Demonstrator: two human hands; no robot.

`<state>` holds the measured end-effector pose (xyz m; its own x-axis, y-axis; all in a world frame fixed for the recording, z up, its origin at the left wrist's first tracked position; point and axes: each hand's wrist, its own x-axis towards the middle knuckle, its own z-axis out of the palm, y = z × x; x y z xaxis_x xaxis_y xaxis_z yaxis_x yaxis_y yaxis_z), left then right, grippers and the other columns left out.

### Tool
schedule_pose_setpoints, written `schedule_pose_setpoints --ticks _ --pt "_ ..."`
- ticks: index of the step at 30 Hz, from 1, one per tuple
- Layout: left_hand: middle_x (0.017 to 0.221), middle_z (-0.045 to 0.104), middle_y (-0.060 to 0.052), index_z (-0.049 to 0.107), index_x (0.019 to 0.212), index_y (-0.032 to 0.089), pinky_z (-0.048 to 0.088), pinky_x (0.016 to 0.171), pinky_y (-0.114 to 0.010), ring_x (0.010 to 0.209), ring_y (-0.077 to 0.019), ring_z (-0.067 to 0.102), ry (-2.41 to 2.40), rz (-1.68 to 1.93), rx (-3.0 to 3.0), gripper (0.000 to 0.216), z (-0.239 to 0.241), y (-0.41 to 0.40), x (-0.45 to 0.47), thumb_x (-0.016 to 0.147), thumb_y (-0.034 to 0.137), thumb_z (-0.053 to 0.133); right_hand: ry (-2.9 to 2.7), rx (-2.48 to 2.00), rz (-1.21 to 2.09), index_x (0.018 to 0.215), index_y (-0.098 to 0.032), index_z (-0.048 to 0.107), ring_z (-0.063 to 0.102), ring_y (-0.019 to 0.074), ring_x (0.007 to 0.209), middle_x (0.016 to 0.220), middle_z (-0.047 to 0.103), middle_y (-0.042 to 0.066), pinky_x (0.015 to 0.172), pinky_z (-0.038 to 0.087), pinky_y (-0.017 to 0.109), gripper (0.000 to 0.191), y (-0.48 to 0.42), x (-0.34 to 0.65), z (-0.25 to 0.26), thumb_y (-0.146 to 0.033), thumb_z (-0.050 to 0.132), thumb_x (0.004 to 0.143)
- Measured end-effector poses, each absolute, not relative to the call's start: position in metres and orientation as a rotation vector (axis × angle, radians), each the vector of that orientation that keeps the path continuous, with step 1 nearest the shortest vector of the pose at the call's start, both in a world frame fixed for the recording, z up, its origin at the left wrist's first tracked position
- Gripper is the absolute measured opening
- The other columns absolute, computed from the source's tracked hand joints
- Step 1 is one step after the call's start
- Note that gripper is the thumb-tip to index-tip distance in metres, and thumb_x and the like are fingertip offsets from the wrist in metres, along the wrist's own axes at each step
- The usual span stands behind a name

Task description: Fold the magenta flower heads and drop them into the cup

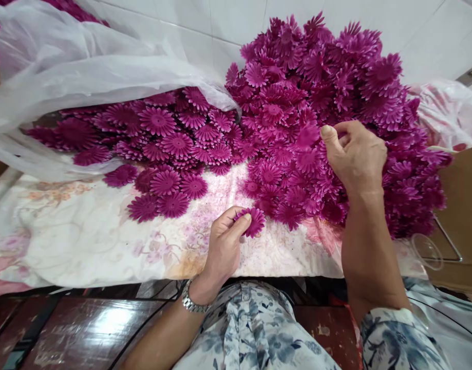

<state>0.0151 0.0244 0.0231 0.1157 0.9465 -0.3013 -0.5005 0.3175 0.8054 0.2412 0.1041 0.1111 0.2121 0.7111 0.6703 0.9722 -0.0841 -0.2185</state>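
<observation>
My left hand is closed at the front of the cloth. Its thumb and fingers pinch a magenta artificial flower with narrow petals. Over the large pile of similar flower pieces, my right hand is raised with its fingers curled towards the thumb. A blurred magenta flower piece shows just left of that thumb; whether the fingers touch it I cannot tell. More flower pieces lie loose on the cloth, left of my left hand.
A translucent plastic bag spills flower pieces at the left. Floral cloth covers the work surface, against a white tiled wall. On the right are a cardboard box, a clear round plastic item and another plastic bag.
</observation>
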Motion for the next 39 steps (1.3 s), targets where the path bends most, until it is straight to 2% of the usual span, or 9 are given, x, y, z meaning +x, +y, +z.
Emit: schedule_pose_setpoints --ticks 4,6,9,11,13,18,27,35,39 --pt "0.057 0.053 0.004 0.059 0.063 0.015 0.038 0.055 -0.019 0.054 -0.0063 0.045 0.881 1.195 0.507 0.016 0.026 0.028 0.015 0.063 0.023 0.073 -1.556 -1.707 -0.705 0.101 -0.017 0.062 0.055 0.0191 0.072 0.073 0.062 0.005 0.067 0.043 0.034 0.032 0.089 0.246 0.11 -0.042 0.056 0.083" --pt "0.06 0.057 0.003 0.06 0.064 0.015 0.042 0.059 -0.021 0.057 -0.0078 0.05 0.855 1.186 0.457 0.017 0.027 0.03 0.017 0.061 0.023 0.074 -1.652 -1.619 -0.593 0.1 -0.016 0.063 0.053 0.0157 0.066 0.076 0.063 0.005 0.063 0.044 0.031 0.025 0.071 0.23 0.104 -0.033 0.052 0.087" --pt "0.065 0.061 0.002 0.064 0.069 0.015 0.044 0.062 -0.021 0.062 -0.0085 0.053 0.828 1.162 0.418 0.017 0.027 0.031 0.022 0.06 0.022 0.076 -2.005 -1.371 -0.094 0.096 -0.017 0.064 0.052 0.0113 0.06 0.075 0.063 0.003 0.055 0.043 0.025 0.018 0.044 0.193 0.086 -0.025 0.049 0.089" --pt "0.068 0.062 0.001 0.067 0.071 0.015 0.043 0.06 -0.019 0.062 -0.0073 0.053 0.797 1.145 0.411 0.017 0.025 0.03 0.024 0.06 0.022 0.077 -2.181 -1.231 0.162 0.096 -0.018 0.062 0.055 0.0122 0.067 0.078 0.063 0.004 0.06 0.046 0.025 0.013 0.032 0.171 0.069 -0.023 0.054 0.087" --pt "0.066 0.062 0.001 0.069 0.07 0.014 0.042 0.058 -0.017 0.06 -0.0067 0.052 0.767 1.125 0.417 0.016 0.021 0.028 0.024 0.063 0.025 0.076 -2.196 -1.212 0.262 0.092 -0.018 0.061 0.055 0.0133 0.072 0.079 0.061 0.004 0.066 0.047 0.026 0.009 0.026 0.158 0.052 -0.021 0.057 0.084" --pt "0.068 0.064 -0.002 0.073 0.08 0.013 0.045 0.066 -0.02 0.066 -0.0095 0.055 0.763 1.087 0.458 0.019 0.017 0.021 0.018 0.067 0.027 0.074 -2.095 -1.217 0.54 0.087 -0.018 0.057 0.051 0.0092 0.065 0.074 0.054 -0.002 0.059 0.043 0.021 0.011 0.028 0.158 0.036 -0.021 0.064 0.08" --pt "0.069 0.065 -0.001 0.073 0.079 0.015 0.043 0.065 -0.02 0.064 -0.0086 0.055 0.761 1.096 0.448 0.021 0.014 0.019 0.012 0.059 0.017 0.077 -2.2 -1.06 0.19 0.081 -0.018 0.055 0.053 0.0135 0.071 0.072 0.056 0.003 0.065 0.045 0.026 0.01 0.034 0.153 0.025 -0.013 0.05 0.087" --pt "0.065 0.064 -0.001 0.072 0.072 0.014 0.043 0.066 -0.022 0.065 -0.0098 0.053 0.8 1.151 0.394 0.02 0.017 0.018 0.015 0.056 0.024 0.079 -2.184 -1.109 -0.119 0.084 -0.02 0.054 0.053 0.0172 0.071 0.07 0.057 0.004 0.066 0.046 0.03 0.013 0.028 0.146 0.018 -0.012 0.044 0.088" --pt "0.064 0.062 0.001 0.071 0.07 0.015 0.042 0.065 -0.021 0.064 -0.0088 0.051 0.829 1.205 0.378 0.019 0.017 0.018 0.015 0.055 0.023 0.079 -2.141 -1.139 -0.072 0.087 -0.019 0.053 0.052 0.0171 0.072 0.072 0.057 0.005 0.067 0.046 0.029 0.011 0.025 0.143 0.022 -0.012 0.044 0.088"
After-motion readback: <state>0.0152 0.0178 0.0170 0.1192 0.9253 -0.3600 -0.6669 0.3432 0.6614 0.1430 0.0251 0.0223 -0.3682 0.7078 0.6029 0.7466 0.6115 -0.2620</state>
